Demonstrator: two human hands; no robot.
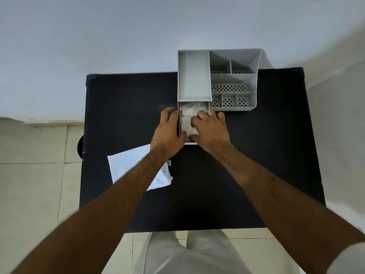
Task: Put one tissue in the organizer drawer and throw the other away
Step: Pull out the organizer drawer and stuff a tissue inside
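Tissue in drawer [187, 115]: white, crumpled, lying inside the pulled-out drawer; its top part shows between the two hands, the rest is covered by fingers.
Drawer [191, 143]: open, slid out toward the person from under the organizer's left tray; only its white front edge and a strip of its left wall are visible.
Organizer [254, 89]: light grey, at the table's far edge, right of centre; a large plain tray on the left, several smaller compartments with perforated floors on the right.
Left hand [169, 133]: on the drawer's left side, fingers curled over the left wall, thumb reaching in and touching the tissue; it grips the drawer's side.
Right hand [209, 131]: over the drawer's right side, fingers bent and pressed down on the tissue, thumb near the front edge; whether it pinches the tissue or only pushes on it cannot be told.
Second tissue [126, 165]: white, mostly flat with a rumpled right end, lying on the table to the near left of the drawer, partly under the left forearm, well apart from the organizer.
Table [227, 184]: black, square, against a pale wall.
Floor [31, 184]: pale tiles, left of the table.
Dark round object [80, 147]: at the table's left edge, mostly hidden; what it is cannot be told.
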